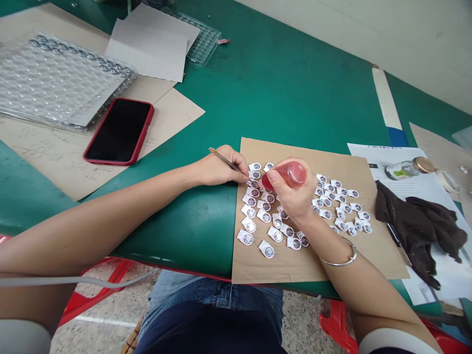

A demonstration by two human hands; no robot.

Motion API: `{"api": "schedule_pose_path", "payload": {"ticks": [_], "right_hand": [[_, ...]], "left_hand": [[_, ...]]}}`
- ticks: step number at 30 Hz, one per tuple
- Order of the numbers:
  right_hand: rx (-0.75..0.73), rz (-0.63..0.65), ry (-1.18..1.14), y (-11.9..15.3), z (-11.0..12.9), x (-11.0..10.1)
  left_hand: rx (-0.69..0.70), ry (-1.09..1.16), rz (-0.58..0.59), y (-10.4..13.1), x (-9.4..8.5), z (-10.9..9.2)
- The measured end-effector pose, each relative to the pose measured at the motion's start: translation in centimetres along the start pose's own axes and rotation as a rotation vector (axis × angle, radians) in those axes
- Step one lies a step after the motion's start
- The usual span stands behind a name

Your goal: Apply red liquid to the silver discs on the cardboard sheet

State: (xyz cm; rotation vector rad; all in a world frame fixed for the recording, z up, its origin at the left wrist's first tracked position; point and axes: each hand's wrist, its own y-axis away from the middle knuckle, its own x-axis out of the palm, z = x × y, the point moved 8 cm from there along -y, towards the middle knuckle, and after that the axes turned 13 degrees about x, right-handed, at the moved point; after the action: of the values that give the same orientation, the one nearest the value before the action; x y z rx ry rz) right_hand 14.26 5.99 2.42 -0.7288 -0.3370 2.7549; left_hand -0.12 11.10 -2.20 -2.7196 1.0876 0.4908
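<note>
My left hand (224, 167) is closed on a pair of thin metal tweezers (227, 161), whose tip reaches the left column of small white parts with round silver centres (250, 200). Wrapped in my right hand (295, 196) is a red squeeze bottle (287, 176), tilted with its narrow end pointing left. That end is close to the tweezers' tip, over one of the parts; whether it touches cannot be made out. Several such parts lie in rows on a brown cardboard sheet (258, 273), on both sides of my right hand, which hides some of them.
On the left lie a red-cased phone (120, 130), a clear plastic tray (55, 81) and grey card sheets (151, 44). To the right are a dark cloth (424, 221), a glass jar (405, 168), a pen (397, 241) and printed paper (379, 167). A wall borders the green table (287, 93).
</note>
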Motion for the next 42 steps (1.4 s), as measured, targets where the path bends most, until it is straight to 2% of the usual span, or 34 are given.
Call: {"api": "schedule_pose_path", "payload": {"ticks": [26, 35, 42], "right_hand": [[0.076, -0.059, -0.022, -0.5, -1.1, -0.5], [0.085, -0.035, -0.036, -0.5, -1.3, -0.3], [0.031, -0.082, 0.005, -0.4, -1.0, -0.6]], "left_hand": [[0.018, 0.001, 0.016, -0.1, 0.1, 0.0], [0.012, -0.005, 0.010, 0.0, 0.0, -0.1], [0.019, 0.021, 0.006, 0.0, 0.0, -0.1]]}}
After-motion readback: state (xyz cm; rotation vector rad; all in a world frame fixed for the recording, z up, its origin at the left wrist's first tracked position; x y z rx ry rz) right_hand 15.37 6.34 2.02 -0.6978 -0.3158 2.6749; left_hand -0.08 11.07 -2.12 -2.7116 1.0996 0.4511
